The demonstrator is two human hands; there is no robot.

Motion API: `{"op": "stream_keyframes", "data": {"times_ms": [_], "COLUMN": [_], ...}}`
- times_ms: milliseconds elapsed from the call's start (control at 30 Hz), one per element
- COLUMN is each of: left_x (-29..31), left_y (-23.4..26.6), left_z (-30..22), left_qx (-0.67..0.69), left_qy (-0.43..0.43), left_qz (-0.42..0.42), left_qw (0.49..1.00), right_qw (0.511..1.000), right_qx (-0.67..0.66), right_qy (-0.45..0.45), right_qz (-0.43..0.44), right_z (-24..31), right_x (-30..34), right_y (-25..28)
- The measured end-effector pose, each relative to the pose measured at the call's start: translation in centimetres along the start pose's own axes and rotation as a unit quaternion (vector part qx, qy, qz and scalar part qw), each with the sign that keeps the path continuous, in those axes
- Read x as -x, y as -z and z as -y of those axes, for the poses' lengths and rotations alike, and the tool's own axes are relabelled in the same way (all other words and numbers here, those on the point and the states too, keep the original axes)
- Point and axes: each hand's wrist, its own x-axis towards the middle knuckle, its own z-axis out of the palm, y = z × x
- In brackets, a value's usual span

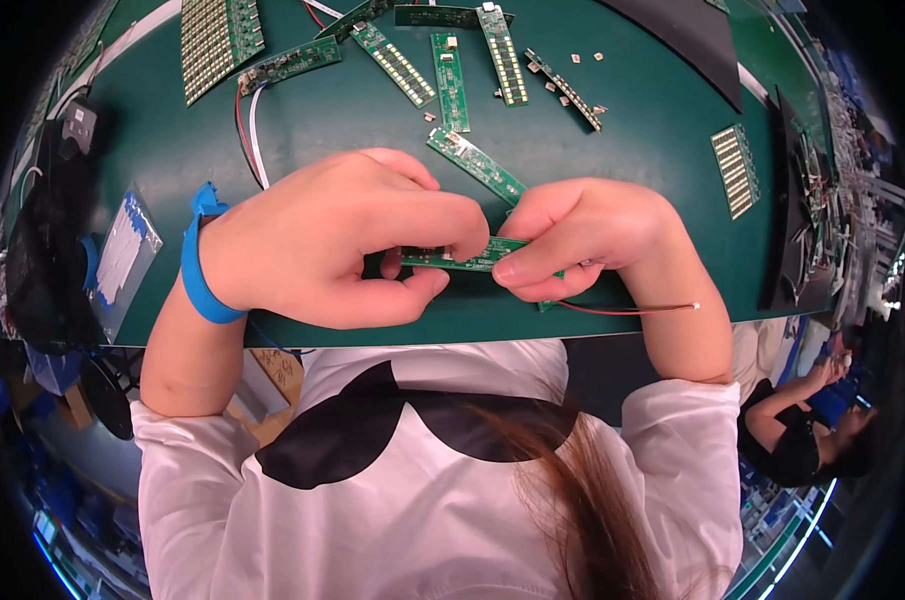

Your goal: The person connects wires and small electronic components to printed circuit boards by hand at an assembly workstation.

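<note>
A narrow green circuit board [472, 262] is held between my two hands, near the front edge of the table. My left hand [362, 240], with a blue band [200, 260] at its wrist, is closed around the board's left part. Its bent index finger presses on the top face, and thumb and fingers cover that end. The right end is pinched between the thumb and fingers of my right hand [582, 235]. A thin red-and-black cable [612, 311] with a small white plug runs out beneath my right hand. Just beyond, another board strip [477, 165] lies partly behind that hand.
Several board strips, one a green strip [450, 85], lie farther back on the green table [642, 130]. LED panels [217, 50] stand at the far left; a smaller panel [735, 172] lies right. A plastic bag [127, 255] is at left. Another person [802, 420] sits at far right.
</note>
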Motion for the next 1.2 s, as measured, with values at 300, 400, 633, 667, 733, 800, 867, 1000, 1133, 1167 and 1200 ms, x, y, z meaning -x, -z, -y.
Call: {"op": "stream_keyframes", "data": {"times_ms": [300, 400, 633, 667, 733, 800, 867, 1000, 1133, 1167, 1200], "left_x": [-0.3, -0.4, -0.5, -0.5, -0.4, -0.3, -0.1, -0.1, -0.1, 0.0, 0.0], "left_y": [-0.7, -1.2, -1.6, -1.7, -1.5, -1.4, -1.8, -1.5, -0.8, -0.8, -0.8], "left_z": [-0.1, -0.1, -0.3, -0.3, -0.5, -0.7, -0.7, 0.8, 1.2, 1.2, 1.3], "left_qx": [0.013, 0.025, 0.082, 0.097, 0.128, 0.157, 0.285, 0.349, 0.351, 0.352, 0.353], "left_qy": [0.000, -0.019, -0.021, -0.025, 0.002, 0.029, 0.096, 0.085, 0.163, 0.178, 0.195], "left_qz": [0.018, 0.007, 0.021, 0.022, 0.027, 0.031, -0.040, -0.121, -0.224, -0.238, -0.253], "left_qw": [1.000, 0.999, 0.996, 0.995, 0.991, 0.987, 0.953, 0.925, 0.895, 0.887, 0.879], "right_qw": [0.999, 0.999, 0.997, 0.997, 0.997, 0.996, 0.995, 0.985, 0.878, 0.823, 0.810], "right_qx": [0.022, 0.014, 0.002, 0.004, -0.010, -0.018, -0.024, 0.006, 0.078, 0.116, 0.127], "right_qy": [-0.012, -0.003, 0.006, 0.007, 0.007, 0.024, 0.040, 0.136, 0.268, 0.308, 0.282], "right_qz": [0.024, 0.046, 0.077, 0.077, 0.082, 0.086, 0.091, -0.110, -0.389, -0.464, -0.497], "right_z": [-0.4, -0.8, -1.5, -1.5, -1.5, -1.5, -1.3, -0.5, -0.6, -0.7, -0.8], "right_x": [0.1, 0.2, 0.1, 0.1, 0.2, 0.3, 0.6, 1.4, 1.4, 1.4, 1.4], "right_y": [-0.2, -0.2, -0.2, -0.2, -0.3, -0.3, -0.4, -1.6, -1.5, -1.4, -1.5]}}
